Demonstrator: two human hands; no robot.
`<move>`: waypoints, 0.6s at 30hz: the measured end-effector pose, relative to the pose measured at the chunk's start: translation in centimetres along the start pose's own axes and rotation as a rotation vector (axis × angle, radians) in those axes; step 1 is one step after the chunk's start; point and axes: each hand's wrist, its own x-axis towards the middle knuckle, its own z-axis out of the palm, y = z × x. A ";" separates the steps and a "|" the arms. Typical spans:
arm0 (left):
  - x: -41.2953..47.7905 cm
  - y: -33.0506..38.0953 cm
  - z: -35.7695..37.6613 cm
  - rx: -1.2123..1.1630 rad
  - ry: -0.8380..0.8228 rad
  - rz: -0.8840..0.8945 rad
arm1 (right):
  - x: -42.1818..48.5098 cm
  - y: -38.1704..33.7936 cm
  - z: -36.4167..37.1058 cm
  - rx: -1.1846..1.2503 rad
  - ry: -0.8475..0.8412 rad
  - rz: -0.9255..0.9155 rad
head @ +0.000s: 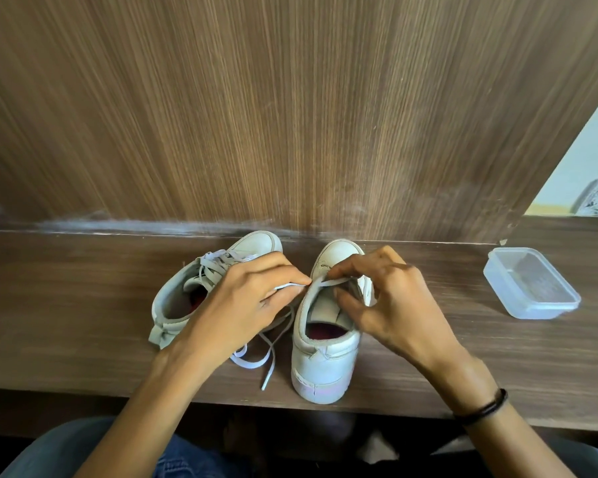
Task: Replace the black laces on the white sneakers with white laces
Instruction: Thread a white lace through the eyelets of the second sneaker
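Left hand [246, 298] pinching lace [288, 287], right hand [389, 298] pinching it at sneaker [325, 363] eyelets, laced sneaker [173, 301] at 9 o'clock, tub [532, 288] at 3 o'clock on counter [83, 305].

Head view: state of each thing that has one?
left sneaker: tilted, laced in white
right sneaker: upright, lace only at toe-end eyelets
white lace: pinched by both hands over right sneaker
left hand: pinching white lace
right hand: pinching white lace
plastic container: open, no lid, looks empty
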 end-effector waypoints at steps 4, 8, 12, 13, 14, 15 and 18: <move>-0.3 -0.2 0.5 0.090 0.044 0.066 | -0.1 -0.1 0.6 -0.055 0.104 -0.087; -0.5 -0.5 0.9 0.133 0.080 0.111 | -0.1 -0.3 0.5 -0.136 0.144 -0.176; -0.4 -0.7 1.0 0.107 0.091 0.114 | -0.1 -0.4 0.4 -0.177 0.137 -0.245; -0.4 -0.8 1.0 0.096 0.091 0.111 | -0.1 -0.3 0.4 -0.183 0.127 -0.254; -0.4 -0.9 1.0 0.090 0.091 0.110 | 0.0 -0.2 0.3 -0.185 0.114 -0.253; -0.3 -1.0 1.0 0.087 0.087 0.096 | 0.1 -0.1 0.3 -0.180 0.096 -0.243; 0.2 -0.9 0.8 0.120 0.053 0.027 | 0.5 0.2 0.1 -0.144 0.031 -0.219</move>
